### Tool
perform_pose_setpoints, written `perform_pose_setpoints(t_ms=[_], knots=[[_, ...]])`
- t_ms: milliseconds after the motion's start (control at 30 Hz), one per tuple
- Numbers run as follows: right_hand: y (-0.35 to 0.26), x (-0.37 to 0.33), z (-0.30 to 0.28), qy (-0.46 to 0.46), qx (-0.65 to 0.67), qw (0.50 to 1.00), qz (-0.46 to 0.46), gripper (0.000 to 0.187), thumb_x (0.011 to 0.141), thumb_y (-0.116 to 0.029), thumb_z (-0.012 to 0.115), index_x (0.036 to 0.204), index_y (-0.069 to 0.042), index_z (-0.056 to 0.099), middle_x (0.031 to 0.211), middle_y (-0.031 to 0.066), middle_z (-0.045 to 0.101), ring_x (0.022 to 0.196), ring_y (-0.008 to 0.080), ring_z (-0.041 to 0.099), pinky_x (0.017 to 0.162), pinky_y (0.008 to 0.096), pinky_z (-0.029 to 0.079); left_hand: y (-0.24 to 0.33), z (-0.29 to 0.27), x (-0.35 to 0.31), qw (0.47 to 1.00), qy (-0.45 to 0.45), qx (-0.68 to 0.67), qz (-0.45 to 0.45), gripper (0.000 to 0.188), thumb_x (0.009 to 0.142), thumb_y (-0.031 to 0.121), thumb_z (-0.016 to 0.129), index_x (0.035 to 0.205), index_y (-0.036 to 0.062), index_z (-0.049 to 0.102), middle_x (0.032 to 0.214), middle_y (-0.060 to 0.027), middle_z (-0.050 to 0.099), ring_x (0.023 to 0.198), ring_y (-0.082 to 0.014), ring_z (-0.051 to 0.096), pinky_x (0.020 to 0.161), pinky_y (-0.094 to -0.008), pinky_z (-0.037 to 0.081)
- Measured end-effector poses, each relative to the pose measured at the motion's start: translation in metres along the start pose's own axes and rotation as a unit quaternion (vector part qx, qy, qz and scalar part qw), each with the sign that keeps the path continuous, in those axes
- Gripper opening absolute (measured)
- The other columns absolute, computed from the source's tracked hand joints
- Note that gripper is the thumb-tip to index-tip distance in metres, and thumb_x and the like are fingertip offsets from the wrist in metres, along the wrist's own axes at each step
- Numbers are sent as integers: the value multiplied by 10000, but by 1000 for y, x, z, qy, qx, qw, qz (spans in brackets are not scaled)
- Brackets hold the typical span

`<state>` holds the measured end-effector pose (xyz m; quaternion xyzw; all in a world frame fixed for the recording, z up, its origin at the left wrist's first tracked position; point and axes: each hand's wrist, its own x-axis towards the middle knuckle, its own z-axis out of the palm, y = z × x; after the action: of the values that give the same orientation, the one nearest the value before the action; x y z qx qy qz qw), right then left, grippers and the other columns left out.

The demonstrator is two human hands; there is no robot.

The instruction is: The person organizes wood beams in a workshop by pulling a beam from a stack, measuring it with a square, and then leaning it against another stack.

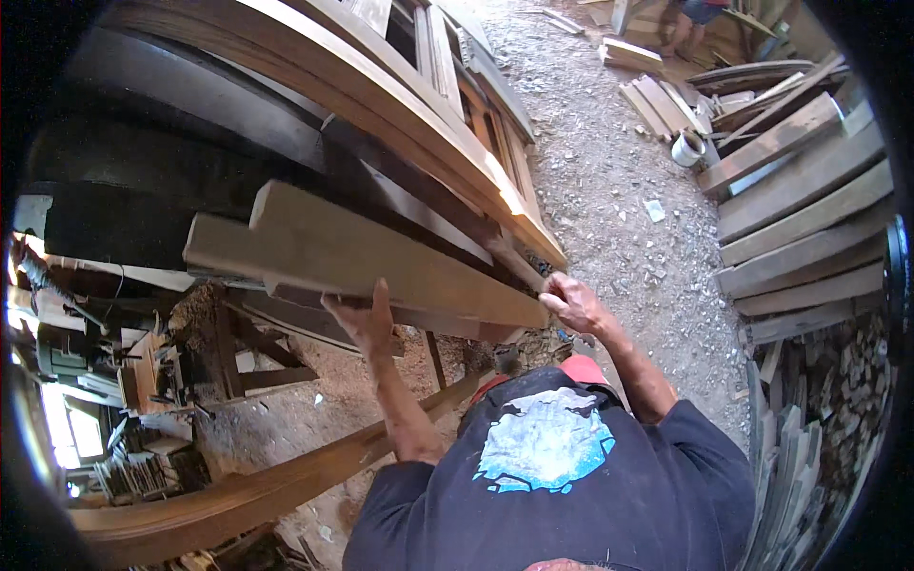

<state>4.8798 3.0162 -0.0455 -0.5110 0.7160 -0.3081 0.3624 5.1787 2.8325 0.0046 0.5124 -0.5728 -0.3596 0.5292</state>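
Observation:
A pale wooden board [381, 257], with a stepped left end, lies slanted in front of me. Its left end rises toward the upper left. My left hand [364, 324] is closed on its lower edge, thumb up against the face and fingers mostly hidden beneath. Closed at the board's right end is my right hand [574, 305], its fingers curled. A narrow brown wooden strip [514, 262] also meets that hand, and whether it touches the fingers is hard to see. Under the pale board, another board's edge [447, 324] shows.
Long wooden frames [419, 105] stand beyond the board. A wooden beam [286, 485] crosses the lower left. Stacked planks [809, 228] line the right, near a white bucket [687, 148]. Gravel ground [628, 200] runs between. Another person's legs [687, 33] show at the far top.

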Motion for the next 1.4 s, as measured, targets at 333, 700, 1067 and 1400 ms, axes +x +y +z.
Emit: perform_pose_setpoints(t_ms=[333, 700, 1067, 1400], knots=[[-154, 86, 47, -214, 148, 901, -348, 902, 799, -545, 691, 1447, -25, 338, 1461, 236, 359, 1359, 369, 337, 1134, 451, 272, 46, -77, -137, 986, -21, 15, -163, 613, 772, 69, 755, 1306, 18, 459, 1157, -95, 567, 1058, -241, 561, 948, -378, 459], [-155, 40, 69, -360, 225, 823, -377, 970, 729, -723, 642, 1283, 53, 464, 1155, 290, 562, 1104, 429, 540, 929, 492, 433, -37, -79, -256, 987, -29, 160, 5, 622, 868, 260, 724, 1360, 30, 420, 1315, -94, 493, 1206, -232, 480, 1031, -372, 389], [-131, 50, 19, -131, 162, 912, -352, 654, 725, -551, 648, 1014, 29, 563, 977, 177, 618, 902, 307, 597, 811, 417, 472, -9, 33, -187, 984, -106, -130, -51, 532, 855, 195, 711, 1289, 2, 471, 1179, -102, 574, 1106, -193, 537, 905, -321, 461], [-115, 23, 15, -53, 126, 930, -341, 720, 819, -674, 529, 967, 25, 617, 961, 194, 622, 887, 376, 572, 820, 480, 441, -19, 54, -180, 988, -39, -146, -2, 904, 809, 537, 695, 1407, -10, 294, 1317, -145, 460, 1204, -246, 475, 996, -395, 400]])
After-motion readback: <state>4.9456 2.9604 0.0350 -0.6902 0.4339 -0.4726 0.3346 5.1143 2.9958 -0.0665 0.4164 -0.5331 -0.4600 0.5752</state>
